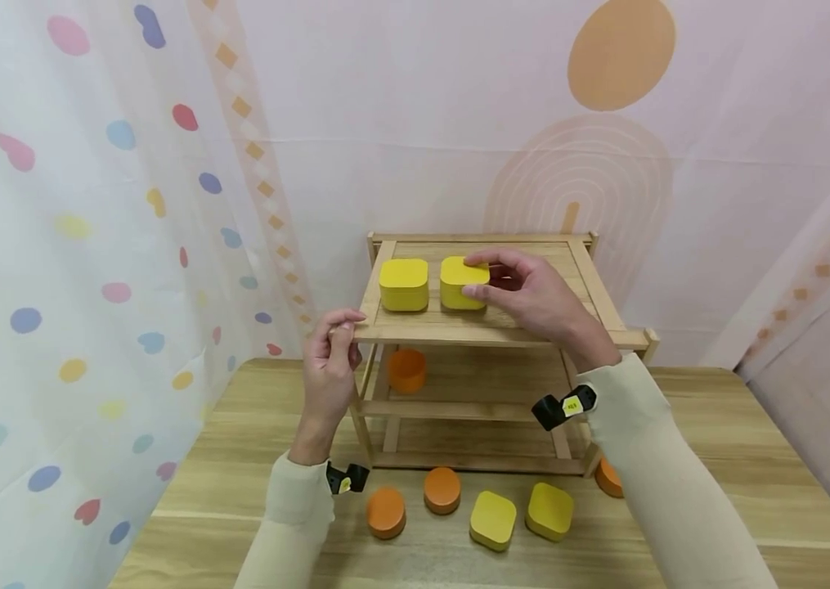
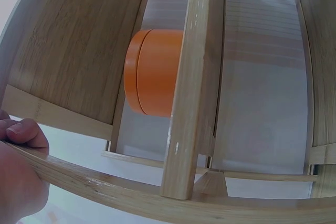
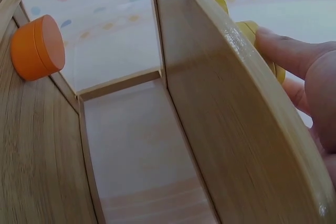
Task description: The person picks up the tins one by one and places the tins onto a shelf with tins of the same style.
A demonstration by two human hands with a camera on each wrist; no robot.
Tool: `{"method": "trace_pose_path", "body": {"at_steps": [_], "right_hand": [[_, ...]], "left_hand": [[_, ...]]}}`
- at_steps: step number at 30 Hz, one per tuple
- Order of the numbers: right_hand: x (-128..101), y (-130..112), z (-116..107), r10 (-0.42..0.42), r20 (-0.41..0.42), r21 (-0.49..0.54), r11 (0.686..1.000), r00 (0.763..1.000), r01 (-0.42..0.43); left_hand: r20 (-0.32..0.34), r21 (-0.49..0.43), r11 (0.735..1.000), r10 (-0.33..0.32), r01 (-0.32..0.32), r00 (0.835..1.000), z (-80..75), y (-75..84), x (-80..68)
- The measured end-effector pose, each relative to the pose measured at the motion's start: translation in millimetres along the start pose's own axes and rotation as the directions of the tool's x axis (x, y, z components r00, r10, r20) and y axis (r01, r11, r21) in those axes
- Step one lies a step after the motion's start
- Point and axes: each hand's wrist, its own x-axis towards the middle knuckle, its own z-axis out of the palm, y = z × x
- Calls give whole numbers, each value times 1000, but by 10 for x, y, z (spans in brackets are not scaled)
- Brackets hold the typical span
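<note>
Fingers (image 1: 475, 263) of the right hand (image 1: 532, 296) curl over the top and near side of a yellow rounded-square block (image 1: 461, 284), holding it as it sits on the top board of the small three-tier wooden shelf (image 1: 591, 270). That block stands near the middle of the top board, just beside a second yellow rounded-square block (image 1: 403, 285) on its left, with a narrow gap between the two. From the right wrist view, one fingertip (image 3: 286, 51) presses against the yellow block's edge (image 3: 252, 27) above the curved shelf board.

On the other side, the left hand (image 1: 329, 360) pinches the front left corner of the top board, thumb and fingers closed on the wooden edge (the left wrist view shows a fingertip (image 2: 23, 132) lying right on that rail).

An orange round block (image 1: 406, 370) rests on the middle tier, toward its left end, under the top board.

At the near edge of the light wooden table (image 1: 753, 458), in front of the shelf, lie two orange round blocks (image 1: 386, 512) side by side at left, then two yellow rounded-square blocks (image 1: 493, 519) to their right. Another orange piece (image 1: 608, 477) shows partly behind the right sleeve, close to the shelf's front right leg.
</note>
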Motion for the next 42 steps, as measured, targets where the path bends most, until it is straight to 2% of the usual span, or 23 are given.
{"method": "trace_pose_path", "body": {"at_steps": [10, 42], "right_hand": [[-12, -43, -11, 16, 21, -65, 998, 1000, -15], [32, 30, 20, 23, 56, -53, 998, 998, -20]], "left_hand": [[3, -38, 999, 4, -4, 1000, 4, 12, 1], [14, -41, 999, 16, -15, 1000, -3, -38, -20]]}}
